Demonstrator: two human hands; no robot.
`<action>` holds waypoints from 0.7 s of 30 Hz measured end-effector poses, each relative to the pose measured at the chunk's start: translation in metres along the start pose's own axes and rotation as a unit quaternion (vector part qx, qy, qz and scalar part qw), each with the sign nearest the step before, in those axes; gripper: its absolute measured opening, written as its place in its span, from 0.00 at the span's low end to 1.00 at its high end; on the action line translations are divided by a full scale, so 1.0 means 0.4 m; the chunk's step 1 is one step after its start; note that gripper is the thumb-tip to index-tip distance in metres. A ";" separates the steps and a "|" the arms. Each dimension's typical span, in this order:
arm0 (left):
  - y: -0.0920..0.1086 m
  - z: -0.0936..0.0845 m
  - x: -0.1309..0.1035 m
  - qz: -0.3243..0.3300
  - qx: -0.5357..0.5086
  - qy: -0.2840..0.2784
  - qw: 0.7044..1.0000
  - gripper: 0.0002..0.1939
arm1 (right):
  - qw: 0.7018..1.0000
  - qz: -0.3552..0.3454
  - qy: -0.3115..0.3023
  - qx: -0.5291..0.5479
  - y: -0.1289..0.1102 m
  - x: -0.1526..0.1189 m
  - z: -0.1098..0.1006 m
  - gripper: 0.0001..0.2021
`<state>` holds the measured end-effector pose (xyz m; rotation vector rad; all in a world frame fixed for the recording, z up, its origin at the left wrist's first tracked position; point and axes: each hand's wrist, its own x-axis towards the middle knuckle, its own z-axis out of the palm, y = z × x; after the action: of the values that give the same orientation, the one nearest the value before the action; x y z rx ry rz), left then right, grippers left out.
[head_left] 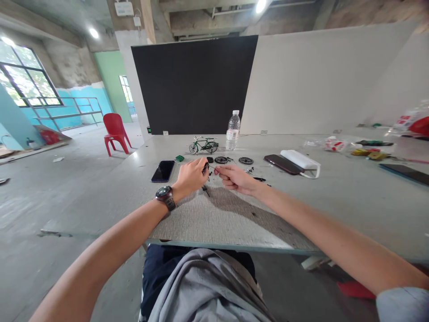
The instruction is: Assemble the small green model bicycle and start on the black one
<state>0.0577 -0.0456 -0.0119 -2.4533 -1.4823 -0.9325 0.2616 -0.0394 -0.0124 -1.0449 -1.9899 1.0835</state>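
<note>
My left hand (194,174), with a watch on its wrist, is closed around a small dark part (205,168). Close to its right, my right hand (234,178) pinches a thin rod-like piece that points at the dark part. What the piece is cannot be made out. Behind the hands stands a small green model bicycle (203,145). Two small black wheels, one (221,159) behind the hands and one (246,160) further right, lie flat on the table. Small metal and black pieces (250,170) lie beyond my right hand.
On the grey table (187,223) are a phone (162,171) at left, a green piece (180,158), and a water bottle (233,130) at the back. A dark phone (283,164) and a white roll-shaped object (296,159) lie at right, with plastic bags beyond. A red chair (115,129) stands left.
</note>
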 end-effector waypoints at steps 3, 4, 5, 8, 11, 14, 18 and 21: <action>0.000 0.000 0.006 -0.021 -0.002 0.000 1.000 0.09 | 0.996 -0.010 0.050 -0.071 0.000 0.003 0.002 0.22; 0.000 0.001 0.009 -0.040 -0.012 -0.001 0.999 0.08 | 0.988 -0.030 0.079 -0.131 -0.001 0.003 0.003 0.19; 0.000 0.001 0.012 -0.061 -0.025 0.000 0.998 0.08 | 0.975 -0.053 0.101 -0.191 -0.002 0.002 0.004 0.16; -0.002 0.001 0.020 -0.104 -0.057 0.005 0.993 0.07 | 0.926 -0.104 0.106 -0.347 -0.008 -0.007 0.003 0.10; -0.006 0.003 0.022 -0.103 -0.064 0.003 0.993 0.06 | 0.868 -0.119 0.112 -0.469 -0.012 -0.017 -0.001 0.12; -0.008 0.007 0.017 -0.093 -0.060 0.002 0.994 0.06 | 0.865 -0.116 0.139 -0.468 -0.010 -0.018 0.003 0.14; -0.007 0.010 0.008 -0.064 -0.041 0.017 0.997 0.08 | 0.954 -0.084 0.114 -0.263 -0.007 -0.006 0.017 0.20; -0.006 0.008 0.006 -0.053 -0.035 0.022 0.998 0.09 | 0.987 -0.031 0.068 -0.145 -0.011 0.003 0.019 0.24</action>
<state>0.0580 -0.0411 -0.0136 -2.4048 -1.6043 -1.0674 0.2534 -0.0425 -0.0120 -1.1633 -2.0928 0.6829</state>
